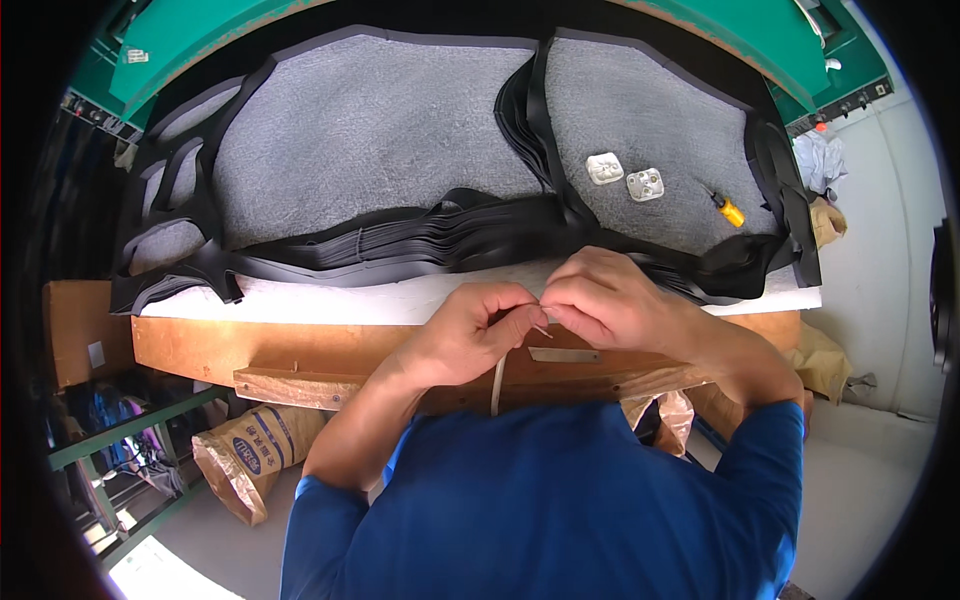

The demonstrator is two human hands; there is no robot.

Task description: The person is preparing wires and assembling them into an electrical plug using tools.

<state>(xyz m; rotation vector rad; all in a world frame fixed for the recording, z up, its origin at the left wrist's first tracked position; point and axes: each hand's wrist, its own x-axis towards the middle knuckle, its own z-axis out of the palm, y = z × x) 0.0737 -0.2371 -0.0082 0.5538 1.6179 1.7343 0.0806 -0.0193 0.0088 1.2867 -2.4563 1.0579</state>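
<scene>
My left hand [475, 330] and my right hand [612, 298] meet fingertip to fingertip before the table's front edge. Between them they pinch the end of a thin whitish cable [497, 385], which hangs down from under my left hand toward my lap. A short loose strand pokes out below the fingertips; its exact shape is too small to tell. Beyond my right hand, two small white plastic housing pieces [604, 168] lie on the grey fabric, one with metal parts in it. To their right rests a screwdriver [728, 209] with a yellow handle.
Black strips [440, 235] are heaped along the grey fuzzy surface [380, 130]. Green machine parts [210, 45] rise at the far side. A wooden board [200, 345] runs along the front edge. On the floor at left are a brown paper sack [235, 470] and a cardboard box [85, 330].
</scene>
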